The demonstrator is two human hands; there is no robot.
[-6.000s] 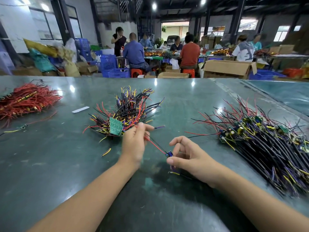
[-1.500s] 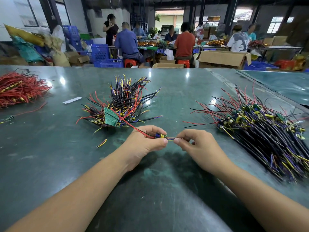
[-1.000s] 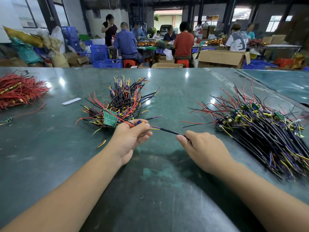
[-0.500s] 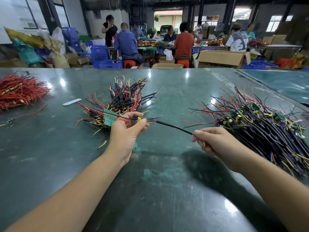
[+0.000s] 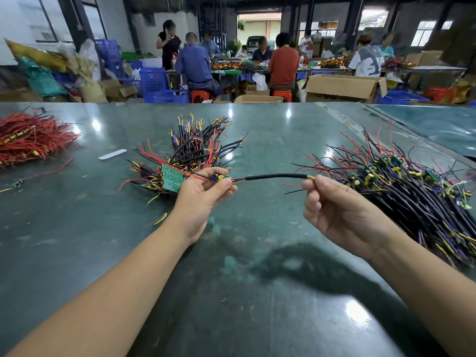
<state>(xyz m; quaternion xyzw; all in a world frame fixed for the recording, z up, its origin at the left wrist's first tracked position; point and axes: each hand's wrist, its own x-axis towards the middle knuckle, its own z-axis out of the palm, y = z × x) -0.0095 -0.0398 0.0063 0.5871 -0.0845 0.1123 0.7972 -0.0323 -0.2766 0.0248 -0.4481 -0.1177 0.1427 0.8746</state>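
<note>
left hand (image 5: 203,194): I see it pinching the board end (image 5: 221,178) of the black cable (image 5: 273,177), thumb underneath, so the small parts face up for a look.
right hand (image 5: 340,215): pinches the cable's far tip, other fingers curled in.
black cable: in the air between both hands, above the tabletop (image 5: 231,292), drawn nearly straight. My read: pull or visual check.
left pile (image 5: 195,148): just behind the left hand, wires fanned out, a green board (image 5: 172,177) at its near edge. Probably the done stack.
right pile (image 5: 412,191): just beside the right hand, within easy reach. Probably the feed.
red wires (image 5: 28,140): far left, well apart, not in play.
</note>
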